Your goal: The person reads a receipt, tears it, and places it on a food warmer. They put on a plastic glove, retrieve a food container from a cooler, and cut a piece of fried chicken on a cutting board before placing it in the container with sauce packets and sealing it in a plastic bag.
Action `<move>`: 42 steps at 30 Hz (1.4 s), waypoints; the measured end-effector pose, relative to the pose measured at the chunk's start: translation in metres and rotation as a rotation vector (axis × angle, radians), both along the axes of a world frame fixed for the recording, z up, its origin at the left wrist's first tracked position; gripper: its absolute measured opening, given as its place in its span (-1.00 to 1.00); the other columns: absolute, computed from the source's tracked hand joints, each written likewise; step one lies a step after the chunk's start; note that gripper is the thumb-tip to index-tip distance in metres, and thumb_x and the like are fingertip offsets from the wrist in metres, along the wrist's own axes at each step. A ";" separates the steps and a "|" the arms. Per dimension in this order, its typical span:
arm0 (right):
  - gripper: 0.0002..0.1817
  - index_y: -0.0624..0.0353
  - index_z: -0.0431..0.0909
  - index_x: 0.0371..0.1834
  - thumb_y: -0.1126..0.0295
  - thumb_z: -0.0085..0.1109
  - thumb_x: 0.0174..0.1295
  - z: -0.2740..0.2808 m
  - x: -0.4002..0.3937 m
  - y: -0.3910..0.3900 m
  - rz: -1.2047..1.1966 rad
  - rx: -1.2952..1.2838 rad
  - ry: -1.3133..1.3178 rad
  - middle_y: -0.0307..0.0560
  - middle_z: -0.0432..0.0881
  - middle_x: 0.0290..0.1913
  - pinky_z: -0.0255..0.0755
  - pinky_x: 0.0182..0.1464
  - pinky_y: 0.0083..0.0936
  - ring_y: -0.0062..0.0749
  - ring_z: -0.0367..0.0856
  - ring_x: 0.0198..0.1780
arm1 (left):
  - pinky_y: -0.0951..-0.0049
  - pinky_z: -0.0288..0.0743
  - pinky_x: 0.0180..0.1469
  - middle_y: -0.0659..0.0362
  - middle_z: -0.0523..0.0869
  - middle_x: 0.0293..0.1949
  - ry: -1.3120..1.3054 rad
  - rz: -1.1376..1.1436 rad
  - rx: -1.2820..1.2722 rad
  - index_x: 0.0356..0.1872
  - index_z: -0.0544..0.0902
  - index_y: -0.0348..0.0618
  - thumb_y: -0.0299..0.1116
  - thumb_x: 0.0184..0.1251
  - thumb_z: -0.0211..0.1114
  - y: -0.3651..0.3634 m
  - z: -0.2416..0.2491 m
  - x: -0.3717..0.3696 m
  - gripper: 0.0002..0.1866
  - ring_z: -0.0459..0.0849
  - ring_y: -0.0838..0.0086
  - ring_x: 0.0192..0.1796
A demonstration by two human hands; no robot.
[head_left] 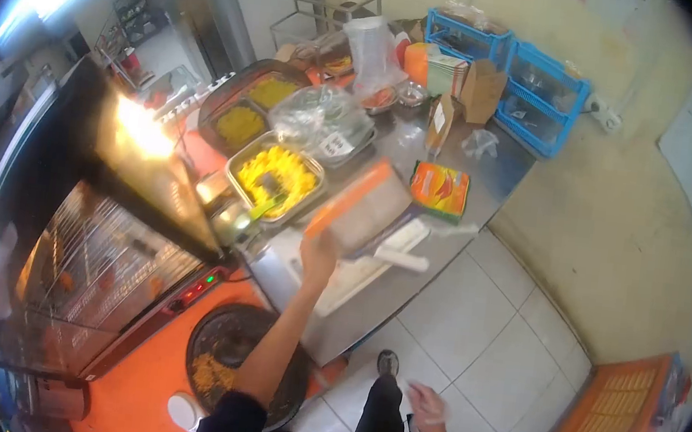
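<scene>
My left hand [320, 257] is closed on the near end of a clear plastic container with an orange edge [364, 204], tilted above the steel table. Below it lies a white cutting board [346, 289], with a white-handled knife [401, 259] across it. My right hand [427, 407] hangs low over the floor beside my leg, a little blurred, its fingers loosely apart and holding nothing I can see. Left of the container, a metal tray of yellow food [297, 178] has a green-handled utensil [266, 209] in it. An orange and yellow packet [439, 189] lies to the right.
A lit glass display warmer [110, 266] stands at left on an orange counter [129, 400], beside a dark round pan [217, 334]. Behind the tray are a plastic-wrapped container [323, 119] and a two-part tray [241, 125]. Blue baskets [539, 97] line the wall; an orange rack [595, 424] stands lower right.
</scene>
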State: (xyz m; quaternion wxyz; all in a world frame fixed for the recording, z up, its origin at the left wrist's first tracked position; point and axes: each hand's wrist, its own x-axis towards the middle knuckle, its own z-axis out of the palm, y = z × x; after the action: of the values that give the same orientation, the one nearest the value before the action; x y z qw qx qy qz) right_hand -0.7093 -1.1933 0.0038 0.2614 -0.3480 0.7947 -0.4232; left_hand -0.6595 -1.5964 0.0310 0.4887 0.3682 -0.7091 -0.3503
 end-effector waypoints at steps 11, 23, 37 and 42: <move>-0.60 0.22 0.52 0.23 0.23 0.13 0.45 -0.090 -0.142 0.198 0.018 0.288 0.293 0.08 0.61 0.22 0.35 0.32 -0.04 -0.08 0.58 0.18 | 0.08 0.56 0.05 -0.20 0.73 -0.12 -0.289 0.264 0.354 0.04 0.55 -0.39 -0.11 0.17 0.43 -0.183 -0.088 -0.250 -0.43 0.70 -0.08 0.04; -0.67 0.27 0.56 0.17 0.42 0.11 0.39 0.136 -0.063 -0.271 0.778 -0.423 -0.093 0.10 0.65 0.05 0.45 0.19 -0.37 -0.22 0.63 0.10 | 0.48 0.50 0.12 0.20 0.66 -0.05 0.273 0.504 0.670 0.08 0.53 -0.19 -0.42 0.45 0.24 0.224 0.016 0.128 -0.75 0.63 0.53 0.01; -0.28 0.31 0.11 0.47 0.36 0.14 0.27 0.159 0.322 -0.423 0.629 -0.752 0.184 0.37 0.40 0.29 0.30 0.31 0.01 0.37 0.45 0.19 | 0.29 0.53 -0.30 0.15 0.59 -0.52 0.322 1.262 1.312 -0.18 0.56 -0.19 -0.20 0.47 0.16 0.707 -0.144 0.259 -0.76 0.60 0.40 -0.39; -0.41 0.52 0.16 0.39 0.38 0.01 0.39 0.154 0.334 -0.433 0.688 -0.993 0.499 0.42 0.38 0.16 0.57 -0.02 -0.08 0.19 0.45 0.12 | 0.36 0.53 -0.28 0.16 0.61 -0.46 0.375 1.017 1.363 -0.15 0.56 -0.20 -0.22 0.50 0.14 0.647 -0.173 0.307 -0.77 0.60 0.44 -0.35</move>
State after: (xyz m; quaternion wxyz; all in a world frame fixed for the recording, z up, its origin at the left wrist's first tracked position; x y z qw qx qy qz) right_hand -0.3750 -1.6268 0.1578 -0.0023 -0.7494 0.3848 -0.5389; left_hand -0.3521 -0.9494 -0.1418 0.3678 0.7887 -0.0024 -0.4926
